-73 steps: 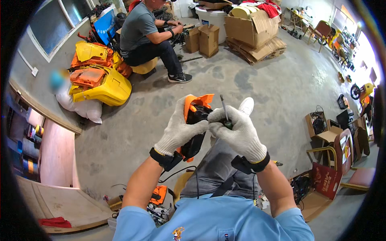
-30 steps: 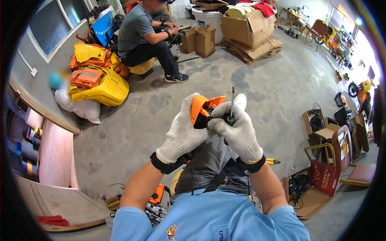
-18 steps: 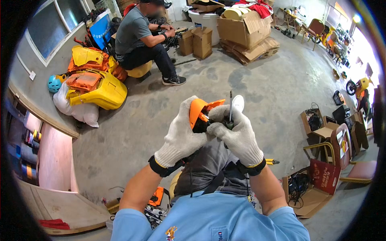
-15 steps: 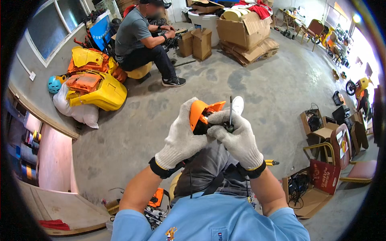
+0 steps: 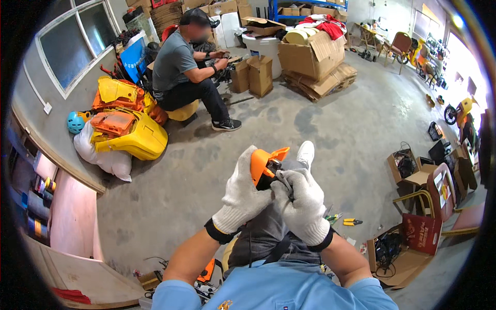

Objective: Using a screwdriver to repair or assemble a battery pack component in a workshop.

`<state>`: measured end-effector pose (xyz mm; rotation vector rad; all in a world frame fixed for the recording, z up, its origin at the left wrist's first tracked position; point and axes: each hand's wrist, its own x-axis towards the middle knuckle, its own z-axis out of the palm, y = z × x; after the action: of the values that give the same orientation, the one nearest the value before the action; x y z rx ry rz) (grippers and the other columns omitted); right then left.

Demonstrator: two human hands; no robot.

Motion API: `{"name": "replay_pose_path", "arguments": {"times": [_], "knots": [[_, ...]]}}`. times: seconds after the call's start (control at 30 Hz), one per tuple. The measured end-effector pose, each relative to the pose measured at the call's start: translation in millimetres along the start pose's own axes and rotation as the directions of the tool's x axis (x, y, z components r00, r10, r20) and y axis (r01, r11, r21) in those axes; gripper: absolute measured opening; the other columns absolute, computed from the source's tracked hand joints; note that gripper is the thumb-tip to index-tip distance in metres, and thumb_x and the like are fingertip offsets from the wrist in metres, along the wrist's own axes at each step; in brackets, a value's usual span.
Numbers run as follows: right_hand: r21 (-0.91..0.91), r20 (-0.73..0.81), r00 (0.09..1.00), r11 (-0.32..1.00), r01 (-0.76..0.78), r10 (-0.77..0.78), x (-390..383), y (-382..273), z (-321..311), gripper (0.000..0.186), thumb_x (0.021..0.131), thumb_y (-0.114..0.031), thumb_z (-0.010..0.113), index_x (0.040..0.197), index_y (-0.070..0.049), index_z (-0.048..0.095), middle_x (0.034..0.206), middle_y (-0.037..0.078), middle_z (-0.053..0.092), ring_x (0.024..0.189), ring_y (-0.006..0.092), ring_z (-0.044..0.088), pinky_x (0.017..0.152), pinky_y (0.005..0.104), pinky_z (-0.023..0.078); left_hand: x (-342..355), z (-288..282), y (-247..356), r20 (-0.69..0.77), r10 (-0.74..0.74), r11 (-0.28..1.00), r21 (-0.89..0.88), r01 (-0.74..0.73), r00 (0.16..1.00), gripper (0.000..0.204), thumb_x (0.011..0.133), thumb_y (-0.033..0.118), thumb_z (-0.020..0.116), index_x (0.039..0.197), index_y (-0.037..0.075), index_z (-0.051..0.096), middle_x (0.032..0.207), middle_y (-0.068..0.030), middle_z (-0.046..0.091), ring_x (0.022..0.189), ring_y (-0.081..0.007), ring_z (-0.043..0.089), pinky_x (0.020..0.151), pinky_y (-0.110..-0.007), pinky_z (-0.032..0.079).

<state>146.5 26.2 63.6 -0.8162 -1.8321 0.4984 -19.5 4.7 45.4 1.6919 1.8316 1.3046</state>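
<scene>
My left hand [image 5: 243, 191], in a white knit glove, is wrapped round an orange and black plastic part [image 5: 264, 166] held above my lap. My right hand [image 5: 298, 201], also gloved, is closed against the right side of that part, its fingertips at the black inner portion. The screwdriver [image 5: 290, 188] is mostly hidden in my right fist, with only a dark sliver showing between the fingers. My grey-trousered leg and white shoe are beyond the part.
A co-worker [image 5: 178, 72] sits at the upper left beside stacked yellow and orange panels [image 5: 129, 134]. Cardboard [image 5: 310, 62] is piled at the back. Chairs [image 5: 439, 201], boxes [image 5: 405, 263] and pliers [image 5: 352, 222] lie or stand to my right; a doorway edge [image 5: 95, 181] is at the left.
The screwdriver's shaft, which pointed upright earlier, no longer shows above my right hand. That hand has turned in toward the orange part. Both hands sit lower in the picture as the whole view has shifted.
</scene>
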Motion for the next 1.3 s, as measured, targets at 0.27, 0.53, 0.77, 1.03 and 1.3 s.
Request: {"name": "replay_pose_path", "arguments": {"times": [0.27,0.53,0.77,1.03,1.3], "knots": [[-0.087,-0.008,0.991,0.987,0.132,-0.134,6.1,7.3,-6.5,0.019,0.088,-0.003,0.081,0.104,-0.003,0.072,0.090,0.014,0.071,0.081,0.0367,0.073,0.072,0.0434,0.060,2.5,7.8,0.5,-0.035,0.096,0.993,-0.061,-0.098,0.995,0.091,0.080,0.024,0.092,0.153,0.006,0.041,0.127,-0.0189,0.069,0.115,-0.0360,0.072,0.098,-0.046,0.058],[-0.043,0.118,0.990,0.996,-0.073,0.078,-1.6,11.3,-13.2,0.018,0.095,-0.012,0.072,0.107,-0.002,0.064,0.097,0.018,0.063,0.089,0.0413,0.067,0.080,0.0498,0.056,-2.0,18.1,7.7,-0.020,0.104,0.987,-0.121,-0.105,0.994,0.088,0.084,0.010,0.089,0.154,0.007,0.036,0.121,-0.0125,0.063,0.110,-0.0224,0.066,0.099,-0.037,0.055],[0.038,-0.034,0.996,0.996,-0.087,0.088,-7.6,10.8,-13.4,0.017,0.097,-0.015,0.074,0.105,-0.002,0.066,0.102,0.018,0.066,0.092,0.0401,0.069,0.078,0.0478,0.057,0.8,23.2,3.4,-0.060,0.141,0.987,-0.074,-0.145,0.988,0.091,0.080,0.016,0.091,0.154,0.006,0.038,0.123,-0.0187,0.069,0.107,-0.0312,0.074,0.094,-0.041,0.059],[-0.144,-0.043,0.995,0.986,0.088,-0.095,-7.1,12.0,-11.8,0.023,0.092,-0.011,0.080,0.110,-0.005,0.070,0.094,0.015,0.069,0.085,0.0369,0.071,0.076,0.0454,0.059,-1.2,22.0,3.0,-0.002,0.100,0.972,-0.215,-0.098,0.995,0.088,0.080,0.006,0.091,0.150,0.006,0.039,0.126,-0.0119,0.066,0.114,-0.0217,0.067,0.103,-0.038,0.055],[-0.084,0.076,0.997,0.996,0.017,-0.010,-0.1,8.7,-22.1,0.016,0.094,-0.013,0.076,0.107,-0.005,0.070,0.094,0.016,0.070,0.088,0.0380,0.071,0.078,0.0473,0.058,-5.1,20.9,2.4,-0.061,0.088,0.993,0.078,-0.083,0.994,0.091,0.081,0.028,0.094,0.152,0.007,0.042,0.123,-0.0202,0.071,0.109,-0.0297,0.075,0.095,-0.042,0.061]]}}
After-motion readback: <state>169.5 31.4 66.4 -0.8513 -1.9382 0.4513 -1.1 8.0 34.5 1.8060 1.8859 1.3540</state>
